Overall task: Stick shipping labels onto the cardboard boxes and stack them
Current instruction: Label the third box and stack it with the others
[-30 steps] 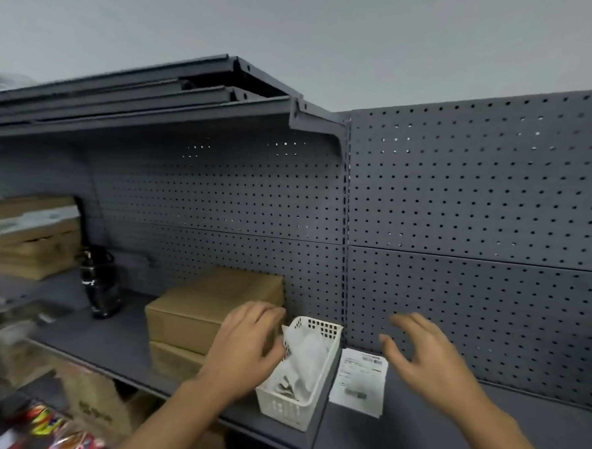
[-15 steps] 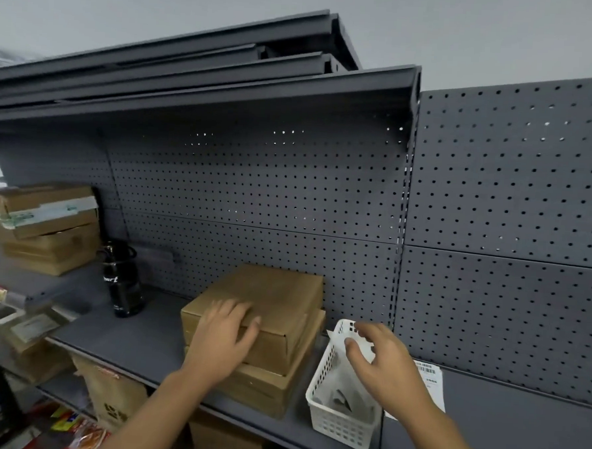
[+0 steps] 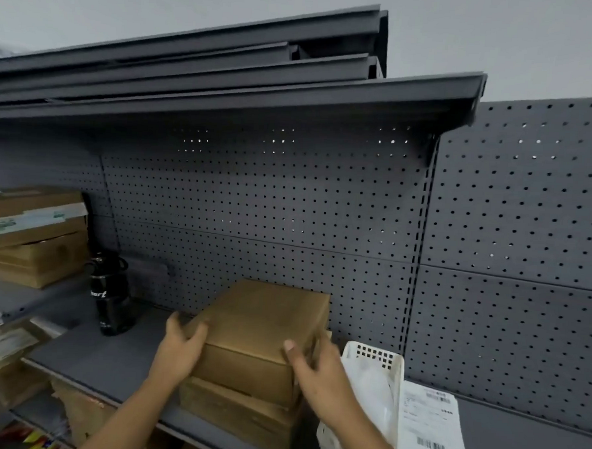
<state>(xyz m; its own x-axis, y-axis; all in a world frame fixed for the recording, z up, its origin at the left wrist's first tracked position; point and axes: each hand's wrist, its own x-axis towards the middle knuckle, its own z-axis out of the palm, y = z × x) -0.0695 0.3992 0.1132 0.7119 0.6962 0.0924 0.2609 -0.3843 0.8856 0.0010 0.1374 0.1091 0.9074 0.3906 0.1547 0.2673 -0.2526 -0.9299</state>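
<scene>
Two plain brown cardboard boxes are stacked on the grey shelf (image 3: 85, 357). The top box (image 3: 265, 325) rests on the lower box (image 3: 240, 417). My left hand (image 3: 178, 350) grips the top box at its left front corner, and my right hand (image 3: 314, 373) grips its right front corner, thumb on the lid. No label shows on the top box. A white shipping label (image 3: 429, 427) with barcodes lies flat on the shelf to the right of a white plastic basket (image 3: 373, 359) that holds white paper sheets.
A black bottle (image 3: 110, 297) stands left of the stack. More cardboard boxes (image 3: 33, 234) are piled on the far-left shelf, and others sit on the level below. Perforated grey panels form the back wall, and a dark shelf overhangs above.
My right hand has left the basket and taken the right corner of the top box. My left hand slid from the lid to the left corner. The view shifted left.
</scene>
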